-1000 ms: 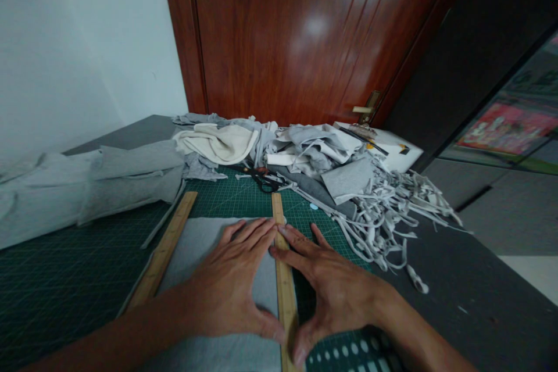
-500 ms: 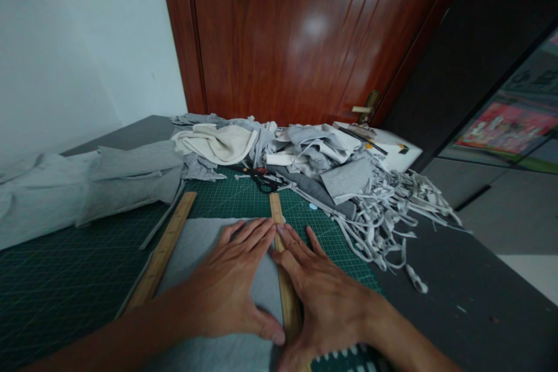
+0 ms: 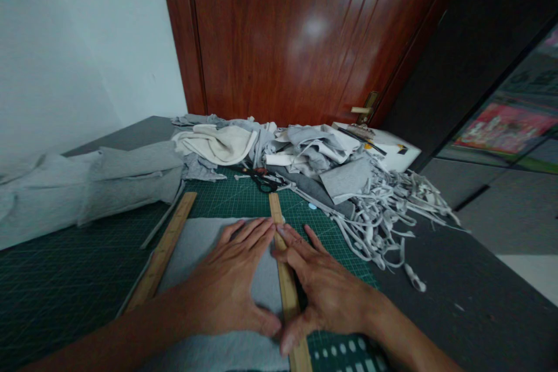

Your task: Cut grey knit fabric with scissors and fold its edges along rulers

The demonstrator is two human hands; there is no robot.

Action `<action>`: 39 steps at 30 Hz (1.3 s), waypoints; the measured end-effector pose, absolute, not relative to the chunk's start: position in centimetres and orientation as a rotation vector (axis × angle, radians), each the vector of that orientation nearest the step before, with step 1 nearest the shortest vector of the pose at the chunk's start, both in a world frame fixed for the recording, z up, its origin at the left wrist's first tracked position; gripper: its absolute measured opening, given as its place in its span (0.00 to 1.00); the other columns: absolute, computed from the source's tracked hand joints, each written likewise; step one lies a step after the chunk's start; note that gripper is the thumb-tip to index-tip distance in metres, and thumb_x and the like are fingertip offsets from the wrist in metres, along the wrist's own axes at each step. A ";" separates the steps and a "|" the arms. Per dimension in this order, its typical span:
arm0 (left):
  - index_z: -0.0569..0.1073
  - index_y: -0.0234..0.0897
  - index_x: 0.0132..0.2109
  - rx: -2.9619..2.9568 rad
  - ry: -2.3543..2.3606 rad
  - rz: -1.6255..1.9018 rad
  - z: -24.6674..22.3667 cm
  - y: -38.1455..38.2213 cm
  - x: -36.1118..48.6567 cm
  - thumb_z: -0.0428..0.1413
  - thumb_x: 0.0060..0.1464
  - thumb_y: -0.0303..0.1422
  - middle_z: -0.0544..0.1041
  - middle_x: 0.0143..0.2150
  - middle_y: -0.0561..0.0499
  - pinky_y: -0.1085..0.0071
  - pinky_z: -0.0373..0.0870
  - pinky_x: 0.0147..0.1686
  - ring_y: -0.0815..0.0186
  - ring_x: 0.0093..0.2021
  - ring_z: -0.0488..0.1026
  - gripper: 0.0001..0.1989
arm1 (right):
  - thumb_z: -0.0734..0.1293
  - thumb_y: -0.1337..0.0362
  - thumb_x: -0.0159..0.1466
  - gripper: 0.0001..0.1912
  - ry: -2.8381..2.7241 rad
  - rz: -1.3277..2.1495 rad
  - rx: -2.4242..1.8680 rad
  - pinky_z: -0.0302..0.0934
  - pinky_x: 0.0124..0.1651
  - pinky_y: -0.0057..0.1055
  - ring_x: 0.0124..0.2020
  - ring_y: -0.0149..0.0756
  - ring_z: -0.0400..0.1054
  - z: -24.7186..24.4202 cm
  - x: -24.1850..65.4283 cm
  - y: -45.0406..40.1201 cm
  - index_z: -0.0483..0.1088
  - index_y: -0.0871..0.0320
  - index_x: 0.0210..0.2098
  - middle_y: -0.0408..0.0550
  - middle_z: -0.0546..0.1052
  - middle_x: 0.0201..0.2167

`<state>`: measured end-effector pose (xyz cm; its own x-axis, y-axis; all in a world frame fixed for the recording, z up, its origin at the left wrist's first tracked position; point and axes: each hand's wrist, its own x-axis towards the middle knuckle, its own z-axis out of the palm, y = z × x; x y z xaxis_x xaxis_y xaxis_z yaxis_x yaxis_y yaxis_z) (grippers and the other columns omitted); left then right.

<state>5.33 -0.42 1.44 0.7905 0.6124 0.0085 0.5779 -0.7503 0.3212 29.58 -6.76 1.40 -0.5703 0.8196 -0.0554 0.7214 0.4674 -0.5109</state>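
My left hand [image 3: 239,279] lies flat on a light grey piece of fabric [image 3: 198,244], fingers stretched forward and thumb pointing right. Its fingertips reach the edge of a wooden ruler [image 3: 285,279] that runs along the fabric's right side. On that ruler's right edge rests my right hand [image 3: 325,285], with its fingers spread and its thumb across the wood close to the left thumb. A second wooden ruler [image 3: 163,256] lies slanted along the fabric's left side, partly hidden by my left forearm. All of this is on a green cutting mat [image 3: 226,200].
Black scissors [image 3: 264,180] lie beyond the rulers. Behind them are heaped grey and cream fabric scraps [image 3: 215,142], with a tangle of fabric strips [image 3: 383,226] at right. Folded grey fabric [image 3: 126,183] lies left. A white box [image 3: 392,148] stands near the door [image 3: 279,35].
My right thumb and palm have shifted slightly, and more of the right ruler's near end now shows. My left hand has hardly moved.
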 end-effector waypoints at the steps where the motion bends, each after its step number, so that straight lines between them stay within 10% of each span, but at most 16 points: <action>1: 0.55 0.30 0.80 2.679 0.921 0.159 1.4 -0.4 5.4 0.68 0.34 0.73 0.52 0.82 0.30 0.38 0.45 0.79 0.34 0.81 0.49 0.77 | 0.77 0.25 0.52 0.68 -2.512 0.710 -1.339 0.17 0.80 0.64 0.84 0.60 0.29 1.2 29.6 -6.8 0.54 0.56 0.78 0.63 0.37 0.84; 39: 0.55 0.31 0.80 2.648 0.909 0.166 0.5 -0.4 5.0 0.72 0.35 0.67 0.49 0.83 0.29 0.35 0.43 0.79 0.34 0.82 0.47 0.75 | 0.77 0.26 0.51 0.69 -2.450 0.559 -1.343 0.24 0.81 0.65 0.83 0.62 0.38 -0.5 29.9 -7.4 0.53 0.53 0.79 0.61 0.45 0.83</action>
